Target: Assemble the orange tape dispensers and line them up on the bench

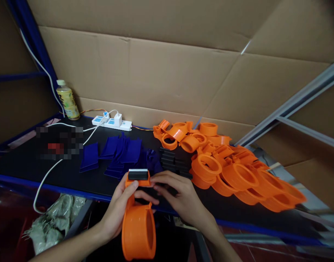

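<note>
An orange tape dispenser (139,231) is in front of me, its ring hanging down below the table's front edge. Its head carries a black roller (138,175) and a white serrated strip along the top. My left hand (119,207) is closed round the neck just under the head, thumb on the front. At the head's right end, the fingertips of my right hand (180,193) pinch its edge; whether a small part lies between them is hidden. Behind the hands are several black rollers (168,158) and a pile of dark blue flat pieces (123,151).
More orange tape dispensers (237,176) are heaped on the right of the black table (19,167). A white power strip (112,123) with plugs and cables lies at the back. A drink bottle (67,100) stands at the back left. Cardboard (156,69) walls the back.
</note>
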A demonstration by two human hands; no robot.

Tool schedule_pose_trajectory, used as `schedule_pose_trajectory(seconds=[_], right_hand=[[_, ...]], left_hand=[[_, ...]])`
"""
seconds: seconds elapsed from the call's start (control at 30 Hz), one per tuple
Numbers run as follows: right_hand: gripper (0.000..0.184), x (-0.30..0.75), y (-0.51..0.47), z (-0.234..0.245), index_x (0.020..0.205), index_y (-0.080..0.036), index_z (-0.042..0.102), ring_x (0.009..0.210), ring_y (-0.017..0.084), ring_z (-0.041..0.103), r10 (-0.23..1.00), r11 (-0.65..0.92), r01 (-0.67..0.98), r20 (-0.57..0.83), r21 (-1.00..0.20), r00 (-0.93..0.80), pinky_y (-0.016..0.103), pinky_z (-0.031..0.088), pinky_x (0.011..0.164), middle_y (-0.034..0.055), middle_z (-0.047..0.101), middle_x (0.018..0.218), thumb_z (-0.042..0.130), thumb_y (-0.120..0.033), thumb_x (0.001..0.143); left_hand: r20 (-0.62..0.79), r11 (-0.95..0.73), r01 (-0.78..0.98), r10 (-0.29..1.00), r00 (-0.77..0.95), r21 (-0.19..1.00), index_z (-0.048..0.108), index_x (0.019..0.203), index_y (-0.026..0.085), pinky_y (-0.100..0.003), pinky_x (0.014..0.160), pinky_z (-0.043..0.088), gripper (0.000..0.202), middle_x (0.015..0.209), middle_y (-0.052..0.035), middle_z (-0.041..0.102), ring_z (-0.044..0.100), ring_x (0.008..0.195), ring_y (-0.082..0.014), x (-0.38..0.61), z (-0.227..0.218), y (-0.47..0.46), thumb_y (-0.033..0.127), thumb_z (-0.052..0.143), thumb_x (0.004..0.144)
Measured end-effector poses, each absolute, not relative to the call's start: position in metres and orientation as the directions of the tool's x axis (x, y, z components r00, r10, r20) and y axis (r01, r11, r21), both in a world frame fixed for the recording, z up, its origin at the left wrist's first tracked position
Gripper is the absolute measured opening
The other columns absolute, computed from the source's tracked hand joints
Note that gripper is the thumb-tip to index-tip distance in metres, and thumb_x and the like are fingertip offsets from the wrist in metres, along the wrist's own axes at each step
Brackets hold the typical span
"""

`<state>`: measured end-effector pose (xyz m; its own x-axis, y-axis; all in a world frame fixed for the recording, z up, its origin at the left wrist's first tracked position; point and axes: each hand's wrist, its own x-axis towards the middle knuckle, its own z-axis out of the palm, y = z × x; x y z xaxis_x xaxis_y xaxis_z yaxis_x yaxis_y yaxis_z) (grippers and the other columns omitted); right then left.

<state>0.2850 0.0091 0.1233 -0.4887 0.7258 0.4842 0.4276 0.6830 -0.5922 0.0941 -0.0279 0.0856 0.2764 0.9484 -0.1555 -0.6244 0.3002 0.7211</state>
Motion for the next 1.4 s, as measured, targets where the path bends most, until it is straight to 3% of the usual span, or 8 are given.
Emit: schedule_pose_trajectory(seconds=[0.13,0.3,0.5,0.6,0.93,1.13,1.27,1.4], right_hand=[[0.014,0.285,-0.008,0.103,0.099,-0.022,0.067,0.082,0.017,0.071,0.714,0.662,0.539,0.658,-0.521,-0.241,0.029,0.057,0.074,0.0044,0.073,0.092,0.061,-0.011,0.094],[0.026,0.29,-0.066,0.018,0.107,-0.023,0.063,0.06,0.016,0.062,0.584,0.782,0.458,0.756,-0.423,-0.297,0.028,0.053,0.059,0.0005,0.066,0.073,0.055,-0.008,0.087],[0.05,0.314,-0.084,-0.067,0.127,-0.028,0.066,0.113,0.021,0.066,0.714,0.587,0.633,-0.047,-0.505,-0.699,0.027,0.054,0.095,0.0045,0.07,0.123,0.057,-0.009,0.081],[0.063,0.326,-0.081,-0.069,0.134,-0.034,0.063,0.119,0.019,0.064,0.664,0.503,0.647,-0.223,-0.573,-0.714,0.025,0.05,0.102,0.0017,0.067,0.13,0.057,-0.004,0.078],[0.04,0.326,-0.08,0.001,0.119,-0.032,0.069,0.111,0.026,0.068,0.771,0.398,0.649,-0.146,-0.648,-0.619,0.034,0.055,0.095,0.0052,0.069,0.121,0.073,-0.031,0.079],[0.047,0.306,-0.082,0.048,0.093,-0.02,0.064,0.058,0.015,0.064,0.917,0.089,0.188,0.007,-0.978,-0.399,0.026,0.055,0.053,0.0053,0.066,0.076,0.034,-0.055,0.104],[0.039,0.277,-0.058,0.074,0.104,-0.02,0.057,0.047,0.014,0.061,0.983,-0.019,-0.131,0.005,-0.991,-0.185,0.021,0.044,0.037,0.0013,0.064,0.069,0.048,-0.058,0.099],[0.03,0.261,-0.027,0.096,0.104,-0.02,0.059,0.052,0.014,0.064,0.997,0.077,-0.061,0.079,-0.995,-0.025,0.021,0.05,0.042,-0.0015,0.063,0.068,0.064,-0.048,0.094]], left_hand=[[-0.149,0.26,-0.635,0.963,0.224,0.727,0.052,0.124,0.017,-0.047,0.073,0.063,0.031,0.117,-0.0177,0.074,0.077,0.087,-0.0305,0.095,0.084,-0.026,0.036,0.056,0.099],[-0.09,0.246,-0.622,0.958,0.271,0.743,0.057,0.113,0.013,-0.039,0.068,0.061,0.031,0.094,-0.0162,0.078,0.077,0.074,-0.0291,0.086,0.089,-0.034,0.04,0.058,0.097],[-0.092,0.258,-0.608,0.952,0.291,0.75,0.055,0.116,0.013,-0.034,0.063,0.058,0.032,0.08,-0.0145,0.077,0.076,0.071,-0.0292,0.084,0.091,-0.033,0.04,0.056,0.097],[-0.105,0.269,-0.6,0.95,0.294,0.753,0.055,0.114,0.013,-0.035,0.062,0.059,0.03,0.079,-0.0143,0.076,0.076,0.068,-0.0287,0.084,0.091,-0.031,0.039,0.054,0.099],[-0.143,0.304,-0.605,0.943,0.3,0.736,0.055,0.111,0.014,-0.037,0.063,0.059,0.025,0.081,-0.0138,0.077,0.075,0.066,-0.0286,0.084,0.095,-0.032,0.036,0.055,0.098],[-0.138,0.322,-0.617,0.935,0.327,0.718,0.059,0.105,0.013,-0.038,0.063,0.058,0.024,0.091,-0.0164,0.078,0.074,0.064,-0.0274,0.087,0.096,-0.036,0.036,0.055,0.098],[-0.129,0.356,-0.634,0.918,0.376,0.687,0.061,0.116,0.011,-0.043,0.069,0.06,0.036,0.083,-0.0163,0.077,0.075,0.073,-0.0308,0.087,0.094,-0.036,0.042,0.053,0.099],[-0.135,0.325,-0.67,0.937,0.321,0.667,0.058,0.128,0.015,-0.049,0.077,0.062,0.041,0.124,-0.0215,0.071,0.074,0.098,-0.0354,0.084,0.092,-0.032,0.042,0.056,0.097]])
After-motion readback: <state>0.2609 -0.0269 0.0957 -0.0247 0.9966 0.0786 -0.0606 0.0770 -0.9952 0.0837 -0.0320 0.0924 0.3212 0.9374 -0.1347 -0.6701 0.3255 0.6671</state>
